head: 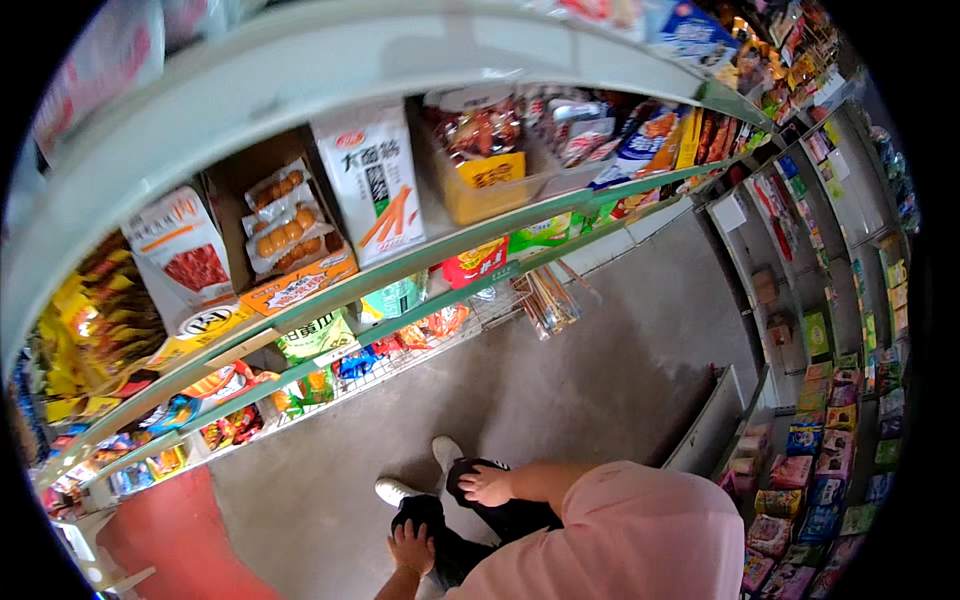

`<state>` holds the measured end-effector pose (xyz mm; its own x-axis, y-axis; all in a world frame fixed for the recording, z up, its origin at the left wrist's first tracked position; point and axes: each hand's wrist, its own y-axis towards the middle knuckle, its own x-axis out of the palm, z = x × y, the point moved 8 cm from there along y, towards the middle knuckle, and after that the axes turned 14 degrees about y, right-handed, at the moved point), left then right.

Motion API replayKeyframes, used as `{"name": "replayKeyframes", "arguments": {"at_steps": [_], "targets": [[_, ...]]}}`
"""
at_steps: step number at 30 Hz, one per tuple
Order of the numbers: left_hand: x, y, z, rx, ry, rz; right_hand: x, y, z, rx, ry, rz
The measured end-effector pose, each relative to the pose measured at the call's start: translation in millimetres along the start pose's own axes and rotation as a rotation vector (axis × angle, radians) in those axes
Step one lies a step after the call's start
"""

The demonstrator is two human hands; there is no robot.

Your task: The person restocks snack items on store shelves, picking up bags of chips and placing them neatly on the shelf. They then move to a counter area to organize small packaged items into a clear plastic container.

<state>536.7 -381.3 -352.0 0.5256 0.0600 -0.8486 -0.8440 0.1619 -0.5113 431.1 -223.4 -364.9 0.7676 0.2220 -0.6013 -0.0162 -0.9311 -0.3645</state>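
My left hand [412, 548] rests on the left knee of my black trousers [450, 551], its fingers spread and holding nothing. On the other knee lies my right hand [487, 484], also empty, with its fingers apart. White shoes [396, 491] show beyond the knees on the grey floor. Before me stands a shelf unit with a green-edged shelf [420, 262]. On it are an open carton of bagged brown balls [289, 232], a tall white snack packet [371, 184], a meat snack packet [184, 255] and a clear plastic tub [487, 191] of wrapped snacks.
Lower shelves hold snack bags [319, 334] above a wire rack [375, 382]. A bundle of thin sticks [551, 304] juts out past the rack. Behind me and to the right, another shelf unit holds small packets [806, 439]. A red floor patch [176, 540] lies at lower left.
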Motion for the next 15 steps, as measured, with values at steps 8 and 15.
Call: {"name": "replayKeyframes", "arguments": {"at_steps": [8, 15], "targets": [[20, -115, 76, -0.129, -0.567, -0.409, -59, -108, -52, 0.391, 0.393, -0.22], [-74, -123, 34, 0.081, -0.165, -0.035, 20, -262, 37, 0.672, 0.563, 0.19]]}}
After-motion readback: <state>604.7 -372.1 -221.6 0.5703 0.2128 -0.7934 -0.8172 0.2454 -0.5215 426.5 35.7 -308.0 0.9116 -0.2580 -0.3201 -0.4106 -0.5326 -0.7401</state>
